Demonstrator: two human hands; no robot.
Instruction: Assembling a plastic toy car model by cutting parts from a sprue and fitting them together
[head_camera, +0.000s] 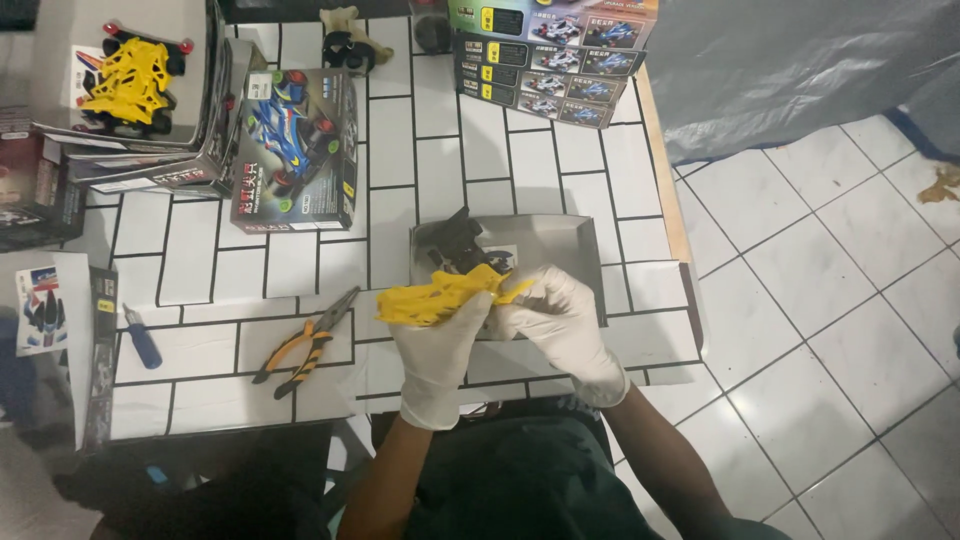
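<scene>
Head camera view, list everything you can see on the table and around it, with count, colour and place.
Yellow car body shell: one, yellow, held over the table's front edge.
Grey tray: one, behind the hands, black chassis inside.
Pliers: one, orange and black, front left.
Screwdriver: one, blue handle, far left.
Blue-car box: one, rear left.
Finished yellow model car: one, on boxes, rear left corner.
Stacked kit boxes: several, rear centre.
Table: white brick pattern.
Left hand: white glove, gripping the shell.
Right hand: white glove, gripping the shell.

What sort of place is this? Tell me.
Likely a home hobby bench for building toy model cars: boxed car kits on a tile-patterned table, orange-handled pliers, and a finished yellow model car.
</scene>
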